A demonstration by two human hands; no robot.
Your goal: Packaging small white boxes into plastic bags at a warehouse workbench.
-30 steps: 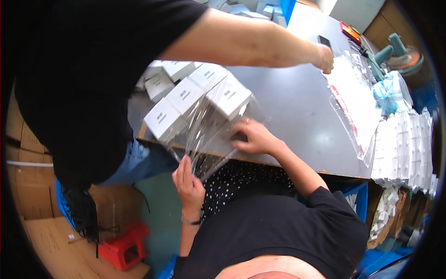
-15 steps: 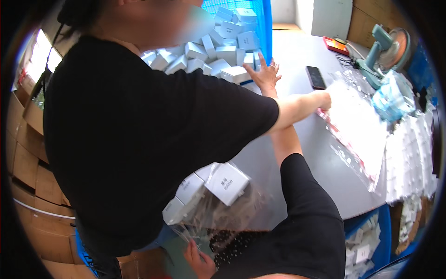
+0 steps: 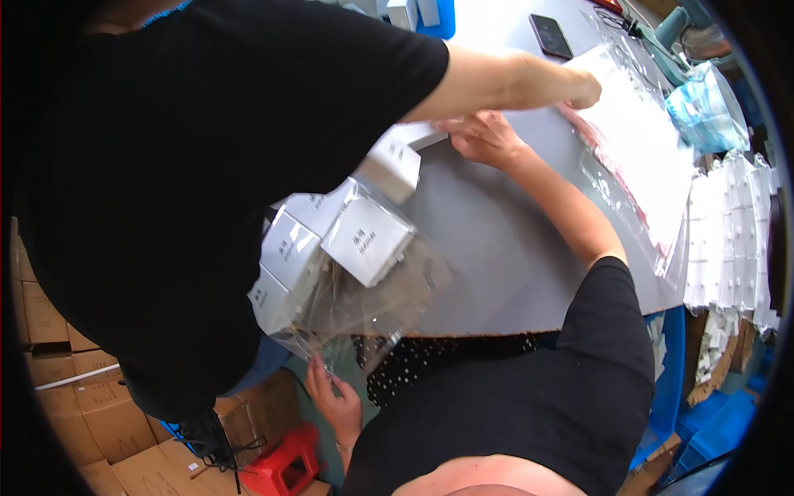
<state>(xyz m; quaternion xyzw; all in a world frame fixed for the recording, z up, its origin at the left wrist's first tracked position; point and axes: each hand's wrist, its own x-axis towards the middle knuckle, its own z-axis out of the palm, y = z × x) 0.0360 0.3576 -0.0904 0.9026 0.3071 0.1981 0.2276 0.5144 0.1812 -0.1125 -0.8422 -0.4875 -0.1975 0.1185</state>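
My left hand (image 3: 335, 401) pinches the edge of a clear plastic bag (image 3: 413, 289) at the table's near edge. Inside the bag and at its mouth lie several small white boxes (image 3: 364, 240) with dark print. Farther up, my right hand (image 3: 488, 139) has its fingertips on the end of a white box (image 3: 422, 134), which lies beside another white box (image 3: 393, 169); a co-worker's sleeve and arm hide part of this. The co-worker's hand (image 3: 585, 89) rests closed at the edge of a stack of clear plastic bags (image 3: 637, 140) on the right.
A co-worker in a black shirt (image 3: 207, 140) leans across from the left. On the grey table (image 3: 496, 248) lies a phone (image 3: 550, 35). A blue crate (image 3: 438, 21), a fan (image 3: 691, 37) and a blue-white bag (image 3: 707, 107) stand around. Below are cartons (image 3: 107, 413) and a red stool (image 3: 285, 463).
My right hand, spread beside the blue crate before, is now lower on the table at a white box. The view has tilted down. My left hand stays at the bag's edge.
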